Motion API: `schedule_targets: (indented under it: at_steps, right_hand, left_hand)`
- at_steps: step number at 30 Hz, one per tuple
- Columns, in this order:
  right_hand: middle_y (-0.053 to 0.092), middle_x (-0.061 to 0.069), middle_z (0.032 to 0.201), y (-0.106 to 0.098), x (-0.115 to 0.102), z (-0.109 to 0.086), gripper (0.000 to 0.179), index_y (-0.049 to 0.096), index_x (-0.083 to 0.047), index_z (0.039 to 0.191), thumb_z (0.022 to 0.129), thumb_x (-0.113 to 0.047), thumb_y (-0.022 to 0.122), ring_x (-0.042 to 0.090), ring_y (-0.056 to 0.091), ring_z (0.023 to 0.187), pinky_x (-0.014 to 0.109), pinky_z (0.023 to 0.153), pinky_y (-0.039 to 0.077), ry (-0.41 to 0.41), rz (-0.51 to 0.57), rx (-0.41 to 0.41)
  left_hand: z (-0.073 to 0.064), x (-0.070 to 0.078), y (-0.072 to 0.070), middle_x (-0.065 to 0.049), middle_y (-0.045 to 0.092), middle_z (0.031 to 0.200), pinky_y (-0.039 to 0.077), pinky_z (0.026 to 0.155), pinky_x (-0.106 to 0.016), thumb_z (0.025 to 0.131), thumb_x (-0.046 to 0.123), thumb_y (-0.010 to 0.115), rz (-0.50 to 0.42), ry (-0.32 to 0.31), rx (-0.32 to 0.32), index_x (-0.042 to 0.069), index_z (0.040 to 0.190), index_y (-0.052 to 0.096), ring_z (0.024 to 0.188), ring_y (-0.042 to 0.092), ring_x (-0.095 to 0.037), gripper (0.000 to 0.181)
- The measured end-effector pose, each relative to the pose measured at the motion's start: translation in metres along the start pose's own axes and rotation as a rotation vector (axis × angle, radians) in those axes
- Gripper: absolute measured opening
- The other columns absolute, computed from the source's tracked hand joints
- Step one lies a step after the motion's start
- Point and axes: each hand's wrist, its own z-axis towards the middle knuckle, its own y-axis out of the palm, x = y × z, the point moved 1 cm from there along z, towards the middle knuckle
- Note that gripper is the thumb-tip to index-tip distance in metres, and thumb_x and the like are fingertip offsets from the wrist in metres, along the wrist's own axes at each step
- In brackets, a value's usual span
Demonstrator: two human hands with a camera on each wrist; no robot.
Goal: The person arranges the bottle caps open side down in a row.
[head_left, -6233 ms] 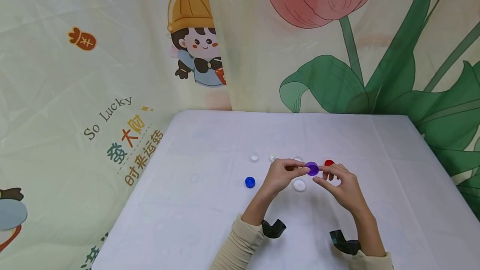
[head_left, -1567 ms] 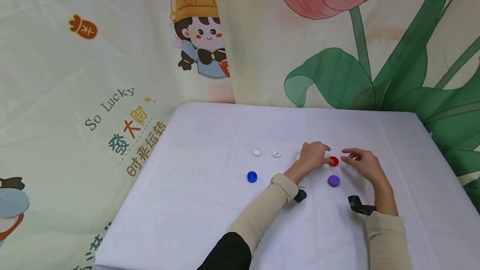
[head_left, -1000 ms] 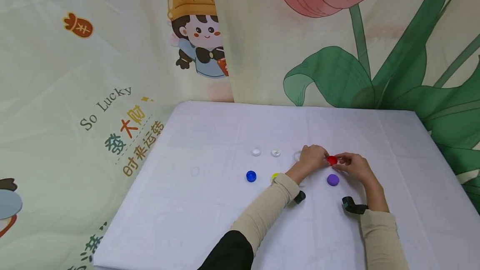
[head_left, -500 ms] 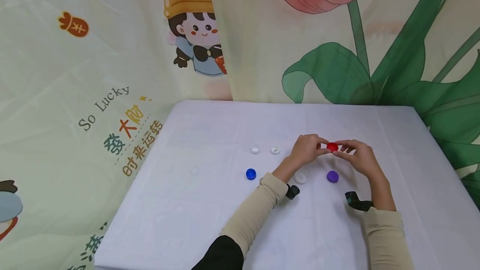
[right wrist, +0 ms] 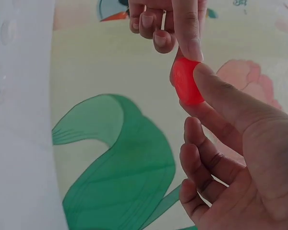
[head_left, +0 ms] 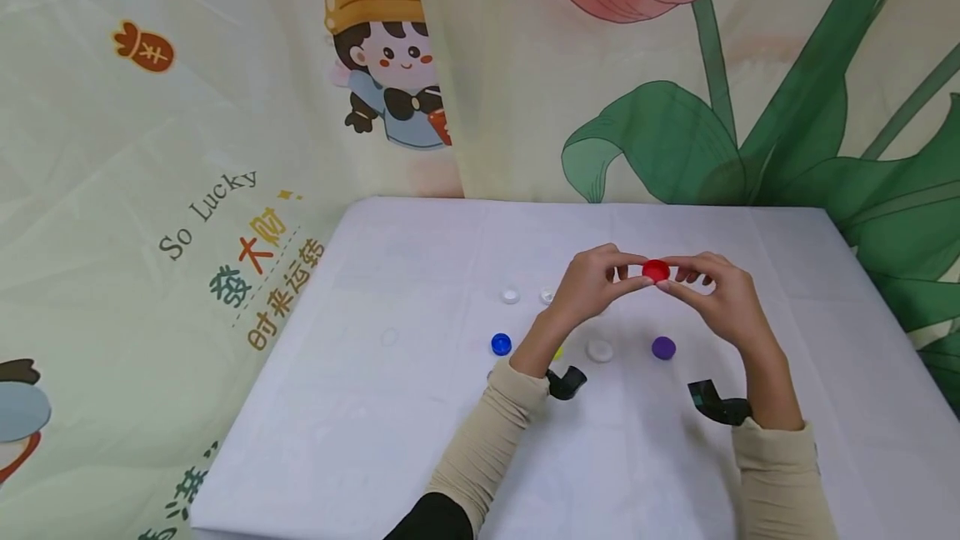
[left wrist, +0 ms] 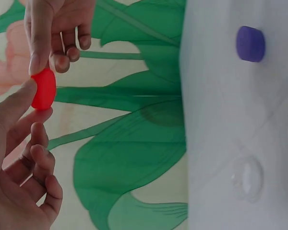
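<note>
A small red round cap (head_left: 656, 272) is held up above the far part of the white table. My left hand (head_left: 588, 283) pinches its left edge between thumb and index finger. From the other side, my right hand (head_left: 720, 298) pinches its right edge the same way. Both wrist views show the red cap (left wrist: 44, 89) between the two hands, the other fingers loosely curled. Below on the tabletop lies a purple round piece (head_left: 663, 347), with a white disc (head_left: 599, 351) to its left. A yellow piece (head_left: 558, 352) is mostly hidden by my left wrist.
A blue cap (head_left: 501, 344) lies left of my left forearm. Behind it sits a white disc (head_left: 510, 295), and another white disc (head_left: 547, 297) is partly covered by my left hand. The table (head_left: 337, 440) ends at a printed backdrop (head_left: 510, 107).
Earlier both hands held the purple piece, which now lies on the table. Since then they have taken the red cap from the tabletop, raised it, and drawn it slightly left.
</note>
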Motion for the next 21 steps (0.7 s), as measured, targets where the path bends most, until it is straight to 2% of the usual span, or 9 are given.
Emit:
schedule_targets:
  at_steps: [2,5,9,13,15,17,21]
  right_hand:
    - [0.055,0.003,0.081,-0.004,-0.024,-0.001,0.034,0.065,-0.009,0.106,0.078,-0.028,0.07,0.016,0.044,0.081,0.033,0.068,0.036,-0.035,-0.038,0.007]
    - [0.056,0.001,0.08,-0.007,-0.04,-0.002,0.031,0.066,-0.009,0.104,0.076,-0.021,0.072,0.011,0.044,0.081,0.029,0.067,0.036,-0.076,-0.055,0.022]
    - [0.056,0.0,0.082,-0.008,-0.049,-0.002,0.033,0.066,-0.009,0.104,0.073,-0.018,0.074,0.009,0.044,0.082,0.029,0.067,0.037,-0.114,-0.059,0.027]
    - [0.056,-0.002,0.084,-0.006,-0.05,-0.003,0.033,0.066,-0.01,0.104,0.073,-0.017,0.075,0.008,0.045,0.084,0.029,0.066,0.039,-0.123,-0.048,0.014]
    - [0.056,-0.003,0.084,-0.005,-0.05,-0.004,0.033,0.066,-0.011,0.104,0.073,-0.017,0.075,0.008,0.045,0.084,0.029,0.065,0.039,-0.122,-0.046,0.009]
    - [0.056,-0.003,0.083,-0.004,-0.05,-0.005,0.032,0.066,-0.011,0.103,0.072,-0.017,0.075,0.008,0.045,0.084,0.029,0.065,0.039,-0.123,-0.048,0.01]
    - [0.056,-0.001,0.081,-0.004,-0.051,-0.005,0.033,0.067,-0.011,0.101,0.071,-0.017,0.076,0.008,0.043,0.081,0.028,0.064,0.036,-0.133,-0.049,0.017]
  left_hand:
    - [-0.004,0.002,-0.009,0.007,0.051,0.069,0.037,0.052,-0.012,0.078,0.037,0.067,-0.027,0.019,0.016,0.017,0.105,0.068,0.064,0.045,-0.006,0.034]
    - [-0.009,0.006,-0.021,0.007,0.052,0.07,0.038,0.053,-0.014,0.077,0.035,0.069,-0.064,0.034,0.039,0.016,0.104,0.068,0.064,0.046,-0.008,0.033]
    - [-0.014,0.008,-0.03,0.005,0.053,0.071,0.039,0.054,-0.014,0.077,0.034,0.069,-0.09,0.039,0.056,0.015,0.104,0.068,0.065,0.048,-0.009,0.033]
    - [-0.018,0.007,-0.03,0.006,0.053,0.071,0.04,0.055,-0.014,0.077,0.034,0.07,-0.117,0.028,0.056,0.015,0.103,0.068,0.066,0.049,-0.011,0.033]
    - [-0.02,0.005,-0.03,0.005,0.052,0.07,0.04,0.055,-0.015,0.076,0.033,0.07,-0.167,0.001,0.053,0.015,0.103,0.068,0.067,0.05,-0.013,0.033]
    - [-0.022,0.004,-0.029,0.004,0.051,0.07,0.04,0.054,-0.017,0.076,0.033,0.07,-0.243,-0.054,0.046,0.016,0.103,0.068,0.067,0.049,-0.014,0.032]
    - [-0.025,0.003,-0.029,0.004,0.056,0.072,0.041,0.053,-0.02,0.079,0.037,0.066,-0.424,-0.236,0.018,0.019,0.102,0.069,0.067,0.048,-0.013,0.03]
